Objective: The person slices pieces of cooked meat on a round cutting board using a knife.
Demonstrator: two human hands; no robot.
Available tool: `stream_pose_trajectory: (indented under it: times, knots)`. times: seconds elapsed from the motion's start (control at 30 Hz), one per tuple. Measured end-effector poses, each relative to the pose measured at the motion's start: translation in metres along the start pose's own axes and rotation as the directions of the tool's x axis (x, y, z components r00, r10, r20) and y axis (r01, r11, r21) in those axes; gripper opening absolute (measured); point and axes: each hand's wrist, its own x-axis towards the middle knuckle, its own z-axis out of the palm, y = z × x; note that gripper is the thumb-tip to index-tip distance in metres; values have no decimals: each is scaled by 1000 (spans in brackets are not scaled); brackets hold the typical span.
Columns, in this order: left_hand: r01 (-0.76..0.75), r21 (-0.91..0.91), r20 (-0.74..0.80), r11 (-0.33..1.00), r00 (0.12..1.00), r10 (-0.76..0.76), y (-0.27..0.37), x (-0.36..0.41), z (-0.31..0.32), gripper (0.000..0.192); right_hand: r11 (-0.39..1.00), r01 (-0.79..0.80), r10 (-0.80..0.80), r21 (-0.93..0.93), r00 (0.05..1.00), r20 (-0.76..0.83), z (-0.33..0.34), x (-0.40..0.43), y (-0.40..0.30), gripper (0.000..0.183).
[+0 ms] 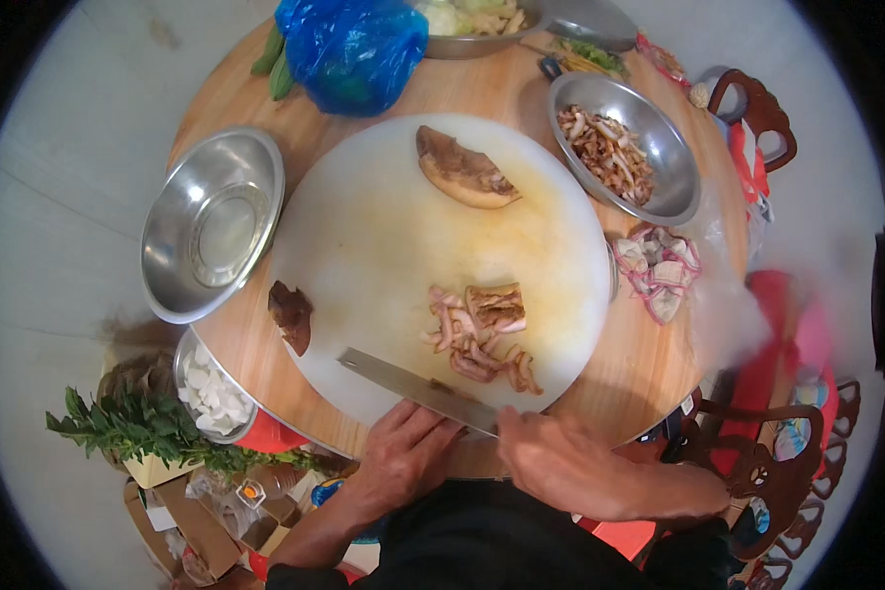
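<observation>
My right hand [538, 450] grips the handle of a cleaver-like kitchen knife [413, 387], its blade pointing left over the near edge of a round white cutting board [369, 243]. Close behind the blade is my left hand [413, 446], fingers bent; it seems to press on a brown piece mostly hidden by hand and blade. Beyond the knife lie cut meat strips [479, 354] and a small browned meat block [495, 306]. A larger piece of browned meat [464, 169] rests at the board's far side, and a dark meat piece [291, 317] at its left edge.
An empty steel basin [214, 221] stands left; a steel bowl [678, 169] with cut meat stands at the far right, near a crumpled cloth [660, 269]. A blue plastic bag [354, 55] lies beyond the board. White chunks [214, 391] fill a lower bowl. Carved chairs [767, 457] stand right.
</observation>
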Motion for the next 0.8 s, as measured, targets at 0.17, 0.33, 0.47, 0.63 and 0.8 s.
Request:
stream_pose_trajectory:
  times: [0.17,0.33,0.47,0.63,0.8]
  knots:
    - [0,0,3,1000,1000,0,0,-5,-2,42,1000,-21,22,22,997,-67,17,34,8,16]
    - [0,-18,-30,1000,1000,-1,1,-7,-1,43,990,-26,47,137,988,-150,-6,15,4,15]
    - [19,-36,10,999,1000,-19,-2,-12,-1,42,999,13,-11,51,999,-40,-10,-9,-4,16]
    - [-1,-38,-7,999,1000,0,-2,-8,1,39,995,-67,63,69,996,55,-14,-28,-1,18]
    - [4,-28,1,1000,1000,-4,-3,-7,3,39,997,-76,75,11,994,79,-14,-31,0,17]
